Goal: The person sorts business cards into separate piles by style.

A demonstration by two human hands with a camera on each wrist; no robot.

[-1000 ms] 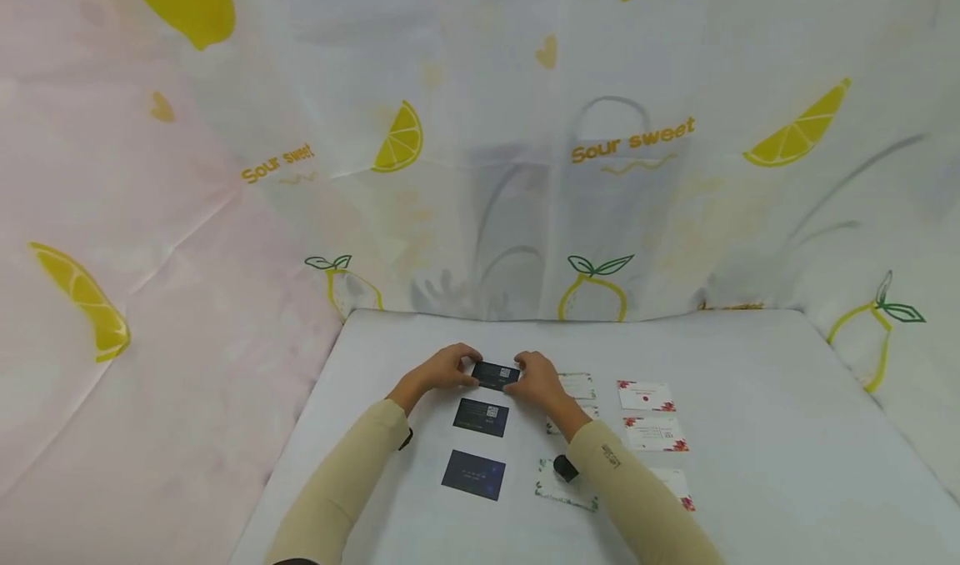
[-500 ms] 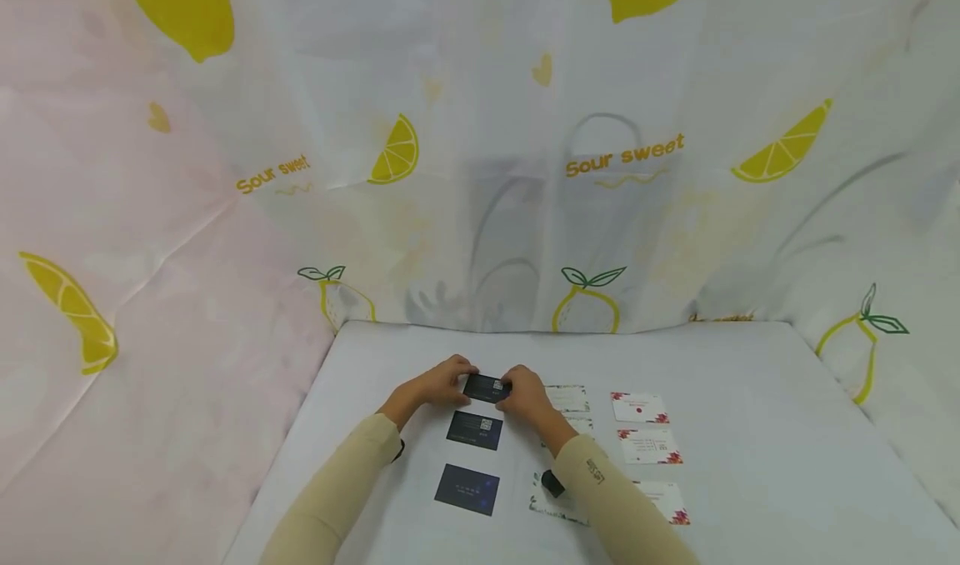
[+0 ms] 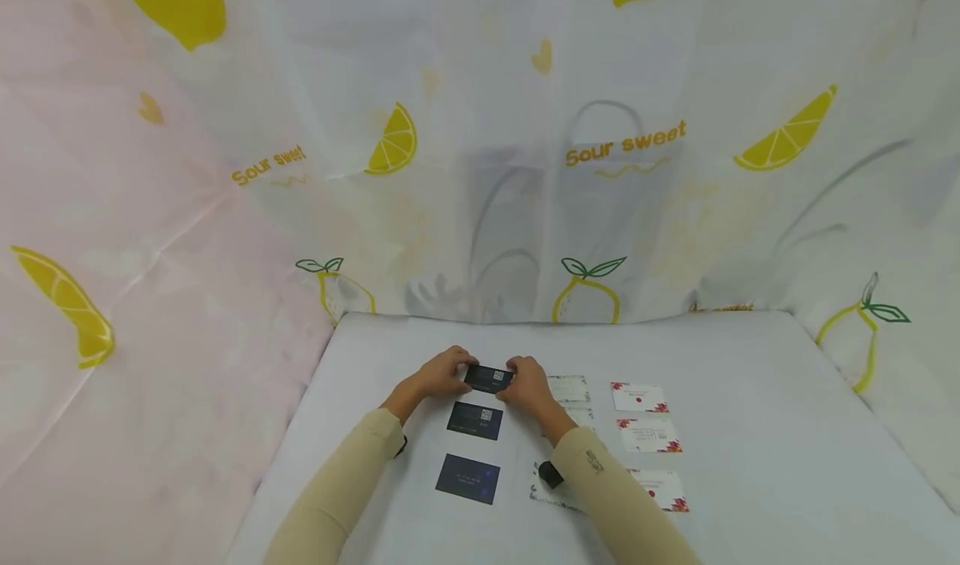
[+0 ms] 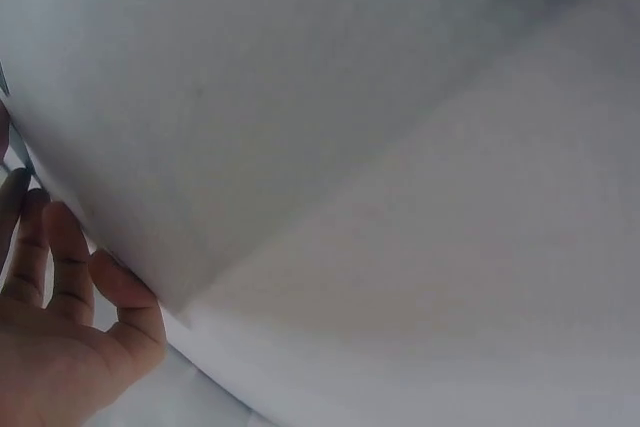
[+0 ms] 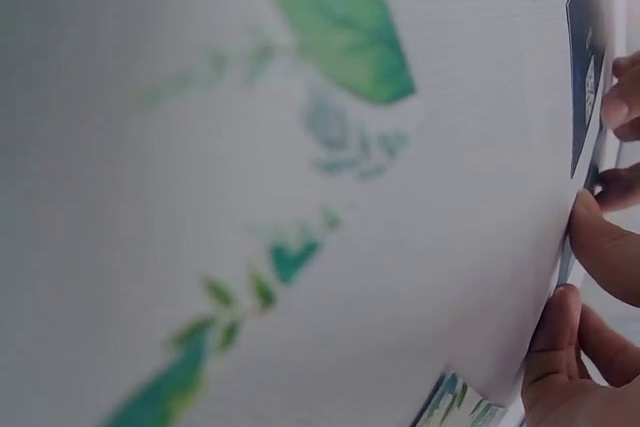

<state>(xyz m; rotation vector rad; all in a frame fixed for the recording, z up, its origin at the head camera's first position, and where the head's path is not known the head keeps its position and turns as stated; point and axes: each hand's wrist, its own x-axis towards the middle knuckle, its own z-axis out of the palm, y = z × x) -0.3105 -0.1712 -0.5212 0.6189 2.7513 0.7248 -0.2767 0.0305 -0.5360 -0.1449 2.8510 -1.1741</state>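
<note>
In the head view, my left hand (image 3: 444,373) and right hand (image 3: 528,383) hold a dark business card (image 3: 489,379) by its left and right ends. It is the farthest of a column of dark cards. Just nearer lies a second dark card (image 3: 475,421) with a QR code, and below it a plain dark blue card (image 3: 468,479). My left hand's bent fingers (image 4: 130,292) show at the table surface in the left wrist view; the held card is mostly hidden there. In the right wrist view, thumb and fingers (image 5: 555,337) meet at the card's edge.
Right of the dark cards, a column of white cards with green leaf borders (image 3: 570,388) is partly covered by my right forearm (image 3: 611,486). Farther right lie white cards with red flowers (image 3: 649,435). A lemon-print curtain (image 3: 502,132) hangs behind the white table (image 3: 757,432).
The right fingers reach farther over the card half a second ago; now they are back at its right end. The card keeps its place among the others, while the head view shifts slightly.
</note>
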